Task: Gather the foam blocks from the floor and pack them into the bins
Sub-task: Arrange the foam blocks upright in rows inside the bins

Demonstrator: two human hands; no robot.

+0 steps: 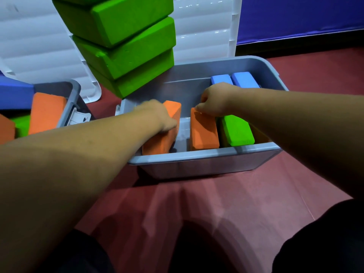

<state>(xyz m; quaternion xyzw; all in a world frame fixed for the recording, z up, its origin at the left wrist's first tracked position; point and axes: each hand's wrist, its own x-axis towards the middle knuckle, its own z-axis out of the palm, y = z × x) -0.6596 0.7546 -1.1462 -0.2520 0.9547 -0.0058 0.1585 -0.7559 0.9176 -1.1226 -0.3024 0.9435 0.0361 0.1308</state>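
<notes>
Packing grey bin [197,156]: gripping orange block [155,143] with left hand [158,115], clutching second orange block [204,133] with right hand [214,99]. Next likely closing their gap, then fetching green stack [126,46] at 11 o'clock.

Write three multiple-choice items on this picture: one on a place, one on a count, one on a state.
1. Where is the stack of green blocks relative to the big bin? A) inside it B) outside, behind its left end C) under it
2. How many blue blocks show in it? A) two B) five C) none
3. What do the hands do? A) hang free B) left hand grips the left orange block, right hand grips the middle orange block C) lift a lid
Answers: 1 B, it stands beyond the rim; 2 A, two blue tops show; 3 B, each curls round its block.
</notes>
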